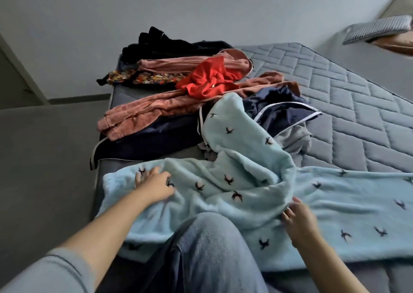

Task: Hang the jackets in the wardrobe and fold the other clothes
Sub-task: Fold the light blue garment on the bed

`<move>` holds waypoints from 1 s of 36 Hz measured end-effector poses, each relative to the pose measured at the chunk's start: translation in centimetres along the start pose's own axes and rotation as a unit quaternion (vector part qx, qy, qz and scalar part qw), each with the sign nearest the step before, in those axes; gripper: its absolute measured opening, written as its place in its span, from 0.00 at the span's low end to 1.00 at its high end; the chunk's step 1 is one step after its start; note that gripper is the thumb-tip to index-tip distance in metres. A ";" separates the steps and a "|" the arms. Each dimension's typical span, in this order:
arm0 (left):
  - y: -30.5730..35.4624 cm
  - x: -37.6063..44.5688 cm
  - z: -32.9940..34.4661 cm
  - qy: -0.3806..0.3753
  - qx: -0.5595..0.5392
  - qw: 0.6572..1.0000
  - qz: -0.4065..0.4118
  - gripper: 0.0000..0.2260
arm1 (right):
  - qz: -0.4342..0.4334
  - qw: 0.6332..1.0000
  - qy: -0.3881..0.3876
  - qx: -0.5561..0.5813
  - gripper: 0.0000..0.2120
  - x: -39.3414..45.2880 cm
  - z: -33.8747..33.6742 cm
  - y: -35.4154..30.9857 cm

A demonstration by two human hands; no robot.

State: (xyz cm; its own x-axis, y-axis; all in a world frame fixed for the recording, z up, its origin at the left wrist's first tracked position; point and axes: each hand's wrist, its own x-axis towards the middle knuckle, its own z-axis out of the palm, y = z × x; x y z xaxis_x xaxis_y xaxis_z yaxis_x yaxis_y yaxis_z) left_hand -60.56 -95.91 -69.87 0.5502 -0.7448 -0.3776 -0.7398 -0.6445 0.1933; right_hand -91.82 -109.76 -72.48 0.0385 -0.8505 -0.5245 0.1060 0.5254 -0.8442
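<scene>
Two hands on a light-blue fleece garment spread across a bare mattress.

The left hand (154, 184) presses flat, fingers spread, on the fleece garment (225, 194) at the mattress (348, 104) edge; a denim-clad knee (207, 243) rests against the fleece; the right hand (298, 220) pinches a bunched fold; pink, red and navy clothes (190, 96) are piled beyond.

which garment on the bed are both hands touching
The light blue fleece with dark bird prints; left hand and right hand rest on it, the others lie untouched beyond.
</scene>
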 end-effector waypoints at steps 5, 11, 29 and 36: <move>6.1 0.1 -1.6 0.031 -0.113 0.987 0.107 0.16 | -0.078 0.992 0.027 -0.091 0.08 1.5 -0.1 -4.5; 12.3 0.3 -2.4 0.010 -0.162 0.971 0.175 0.13 | -0.264 0.908 -0.052 -0.322 0.22 5.4 4.9 -10.3; 20.3 -0.4 -0.1 -0.075 -0.300 0.915 0.259 0.35 | -0.213 0.958 0.176 0.082 0.11 3.7 -9.5 -9.0; 26.9 -0.9 4.3 -0.136 -0.137 0.939 0.284 0.30 | 0.027 0.990 0.082 0.111 0.05 2.6 -18.5 -4.1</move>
State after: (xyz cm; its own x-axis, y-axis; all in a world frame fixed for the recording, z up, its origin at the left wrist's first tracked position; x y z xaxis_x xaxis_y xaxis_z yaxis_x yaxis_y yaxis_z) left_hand -82.57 -111.86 -68.22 -0.0498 -0.9340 -0.3537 -0.7356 -0.2053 0.6456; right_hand -110.57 -113.71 -72.41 -0.1091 -0.7972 -0.5938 0.3244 0.5361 -0.7793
